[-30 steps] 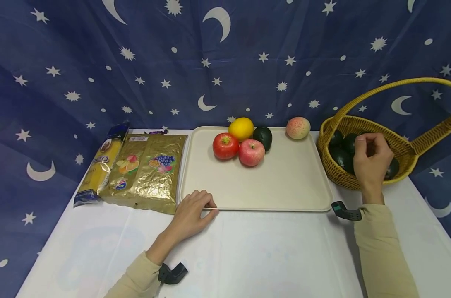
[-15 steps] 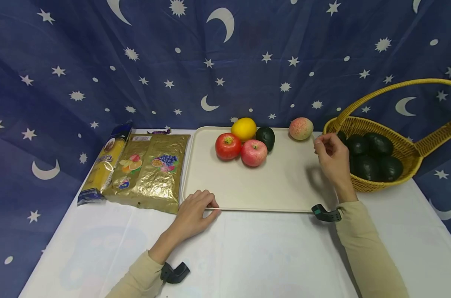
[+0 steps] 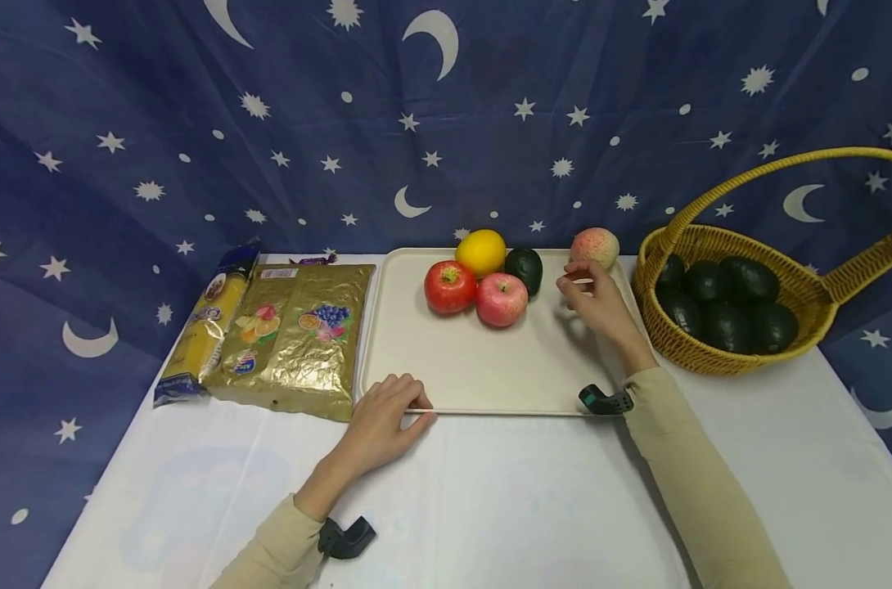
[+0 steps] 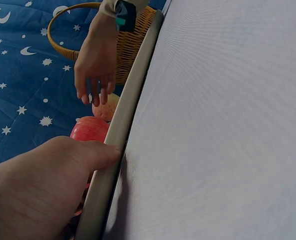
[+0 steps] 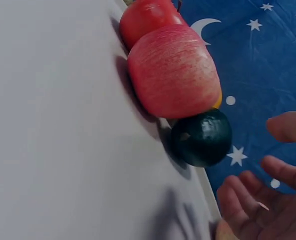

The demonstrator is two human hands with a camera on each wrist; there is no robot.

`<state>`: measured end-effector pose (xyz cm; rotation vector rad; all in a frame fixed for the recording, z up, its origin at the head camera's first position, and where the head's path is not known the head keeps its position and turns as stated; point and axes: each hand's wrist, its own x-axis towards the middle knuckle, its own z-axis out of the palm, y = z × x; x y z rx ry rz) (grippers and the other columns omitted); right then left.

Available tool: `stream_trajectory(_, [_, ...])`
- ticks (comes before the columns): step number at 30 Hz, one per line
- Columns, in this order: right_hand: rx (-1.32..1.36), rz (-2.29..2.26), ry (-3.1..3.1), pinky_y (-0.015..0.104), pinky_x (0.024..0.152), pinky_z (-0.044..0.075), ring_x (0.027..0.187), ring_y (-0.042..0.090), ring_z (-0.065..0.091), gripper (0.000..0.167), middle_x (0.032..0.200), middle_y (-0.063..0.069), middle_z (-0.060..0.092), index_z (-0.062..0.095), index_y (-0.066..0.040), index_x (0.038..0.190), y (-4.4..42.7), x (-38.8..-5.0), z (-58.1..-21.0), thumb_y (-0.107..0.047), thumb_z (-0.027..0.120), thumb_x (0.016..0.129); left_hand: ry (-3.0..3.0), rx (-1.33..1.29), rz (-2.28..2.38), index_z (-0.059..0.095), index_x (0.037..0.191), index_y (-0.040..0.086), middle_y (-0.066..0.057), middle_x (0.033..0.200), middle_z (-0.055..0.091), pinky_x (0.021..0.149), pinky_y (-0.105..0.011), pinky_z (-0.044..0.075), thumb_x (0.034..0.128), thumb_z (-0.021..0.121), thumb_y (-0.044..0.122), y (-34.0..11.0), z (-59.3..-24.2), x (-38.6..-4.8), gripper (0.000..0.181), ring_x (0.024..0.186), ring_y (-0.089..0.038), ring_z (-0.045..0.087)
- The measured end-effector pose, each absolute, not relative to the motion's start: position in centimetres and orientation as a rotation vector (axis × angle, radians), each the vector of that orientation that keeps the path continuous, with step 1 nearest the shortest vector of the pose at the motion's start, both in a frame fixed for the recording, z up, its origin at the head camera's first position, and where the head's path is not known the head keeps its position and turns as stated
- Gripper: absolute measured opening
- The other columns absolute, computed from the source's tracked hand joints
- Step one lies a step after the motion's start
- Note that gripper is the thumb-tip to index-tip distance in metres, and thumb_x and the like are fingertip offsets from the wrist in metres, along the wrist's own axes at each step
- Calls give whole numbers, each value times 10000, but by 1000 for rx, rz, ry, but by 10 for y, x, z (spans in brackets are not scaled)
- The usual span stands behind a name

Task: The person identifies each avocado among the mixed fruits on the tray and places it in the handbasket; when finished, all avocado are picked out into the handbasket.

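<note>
A cream tray point(image 3: 461, 368) lies on the white table. Its near rim is pinched by my left hand point(image 3: 380, 421), the thumb lying on the rim in the left wrist view. Over the tray's right part hovers my right hand point(image 3: 601, 307), fingers loosely bent and holding nothing. Just left of its fingertips sits a dark avocado point(image 3: 524, 271), seen close by in the right wrist view. It stands beside a pink apple point(image 3: 501, 300), a yellow lemon point(image 3: 481, 253) and a red round fruit point(image 3: 449, 287). A peach point(image 3: 595, 247), partly hidden by the right hand, is at the tray's back right corner.
Right of the tray stands a wicker basket point(image 3: 648, 311) with a tall handle, several avocados point(image 3: 726, 327) inside. Left of it lie a gold bag point(image 3: 299, 343), a yellow pasta packet point(image 3: 206, 327) and a small purple wrapper point(image 3: 315, 260). A starry blue cloth point(image 3: 490, 164) hangs behind.
My right hand has moved left from above the basket to over the tray, near the peach and avocado. The left hand stays on the tray rim.
</note>
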<state>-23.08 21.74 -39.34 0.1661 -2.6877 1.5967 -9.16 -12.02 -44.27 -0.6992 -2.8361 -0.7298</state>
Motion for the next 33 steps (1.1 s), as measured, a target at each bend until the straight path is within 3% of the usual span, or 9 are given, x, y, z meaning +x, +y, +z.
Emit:
stream_trajectory(4, [91,1656,-2748,365,818,518,1072,309,542,555,1291,223,452,340,-4,1368,207,-245,-392,-339,505,957,-2826,-699,-730,578,855,253,136,789,520,710,-238,347,836,696,300,-121,-441,-93,128,743,-45,407])
stream_trajectory(7, [21,1676,-2790,410,862,507,1118,347,528,608,1324,222,421,297,-29,1407,200,-254,-391,-374,507,952,-2824,-703,-735,579,857,252,135,789,521,707,-235,346,837,694,298,-121,-441,-94,125,742,-45,408])
stream_trajectory(15, [-123,1667,-2902,415,878,510,1109,292,483,735,1373,207,374,234,-54,1446,184,-274,-390,-469,530,916,-2818,-704,-747,584,860,249,141,790,517,709,-233,358,841,690,298,-121,-442,-95,118,744,-39,413])
stream_trajectory(21, [-210,1621,-2951,337,794,519,1036,267,493,766,1352,215,396,264,-45,1431,180,-281,-397,-512,544,892,-2835,-701,-738,581,858,256,150,785,501,712,-233,360,842,687,318,-119,-443,-93,124,748,-33,412])
stream_trajectory(28, [-188,1560,-2976,276,672,492,836,221,518,781,1315,206,448,314,-47,1413,178,-284,-401,-548,563,868,-2836,-685,-728,579,855,258,158,782,492,713,-234,356,837,691,319,-119,-443,-92,128,747,-30,408])
stream_trajectory(33, [-197,1571,-2940,273,658,495,834,214,515,759,1297,196,459,345,-55,1400,178,-286,-403,-541,573,863,-2841,-686,-730,584,854,260,156,778,489,709,-233,347,837,691,319,-119,-442,-93,124,745,-30,406])
